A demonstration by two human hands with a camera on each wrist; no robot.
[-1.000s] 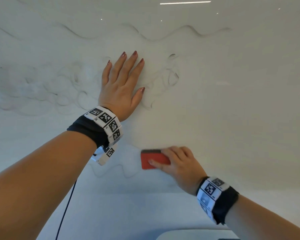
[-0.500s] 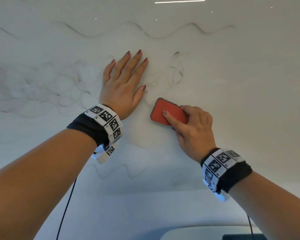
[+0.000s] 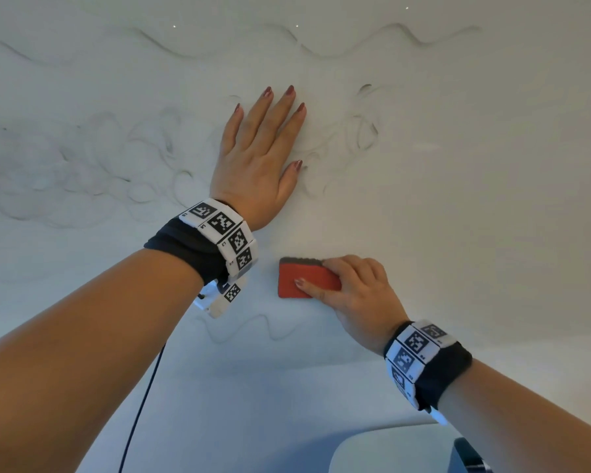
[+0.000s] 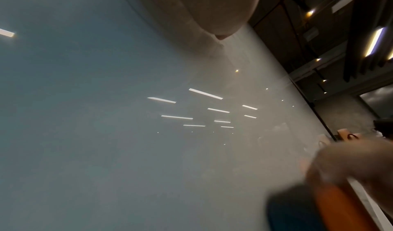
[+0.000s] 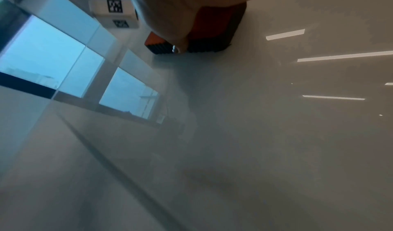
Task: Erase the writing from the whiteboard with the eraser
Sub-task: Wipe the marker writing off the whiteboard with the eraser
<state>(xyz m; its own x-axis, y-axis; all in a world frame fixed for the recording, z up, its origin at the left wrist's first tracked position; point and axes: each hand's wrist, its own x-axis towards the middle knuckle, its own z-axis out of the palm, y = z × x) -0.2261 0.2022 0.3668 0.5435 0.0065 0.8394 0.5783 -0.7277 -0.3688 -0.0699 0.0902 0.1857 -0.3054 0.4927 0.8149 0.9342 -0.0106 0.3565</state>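
A white whiteboard (image 3: pixel 475 199) fills the head view, marked with faint wavy lines and smeared loops (image 3: pixel 365 131). My left hand (image 3: pixel 260 155) lies flat on the board with its fingers straight. Below and to the right of it, my right hand (image 3: pixel 352 288) grips a red eraser (image 3: pixel 301 279) with a dark felt edge and presses it to the board. In the right wrist view the eraser (image 5: pixel 212 24) shows under my thumb, its dark pad against the board (image 5: pixel 255 133). The left wrist view shows my left palm (image 4: pixel 202 7) on the board and a blur of the eraser (image 4: pixel 340 209).
A wavy line (image 3: pixel 249 331) runs just below the eraser, another (image 3: pixel 321 49) across the top. Smeared scribbles (image 3: pixel 82 172) spread left of my left hand. A black cable (image 3: pixel 140 414) hangs from my left wrist. A pale rounded object (image 3: pixel 382 452) sits at the bottom edge.
My right hand swept the eraser up beside my left thumb, then back down and left to below my left wrist. The left hand stayed flat on the board.
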